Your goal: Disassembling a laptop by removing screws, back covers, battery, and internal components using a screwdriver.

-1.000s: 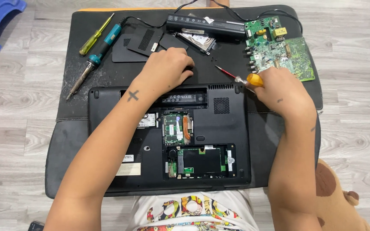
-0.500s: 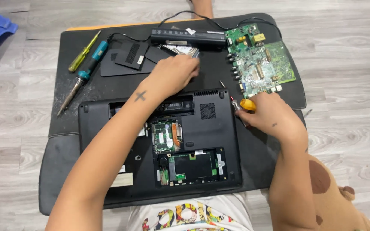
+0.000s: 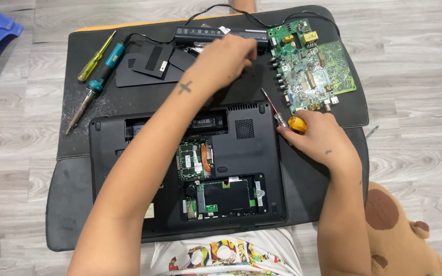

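Screwdriver (image 3: 285, 120): orange handle enclosed by curled right hand (image 3: 317, 139) fingers; shaft protrudes up-left.
Left hand (image 3: 226, 57): over battery (image 3: 216, 35); finger spread indeterminate.

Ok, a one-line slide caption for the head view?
Left hand reaches past an opened laptop; right hand holds an orange-handled screwdriver.

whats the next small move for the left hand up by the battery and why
Probably lower the left hand to the mat just below the long black battery and let go of whatever it carries. It hovers over loose black cover plates, its fingers curled and hiding what they hold. Meanwhile the right hand grips an orange-handled screwdriver beside the opened laptop.
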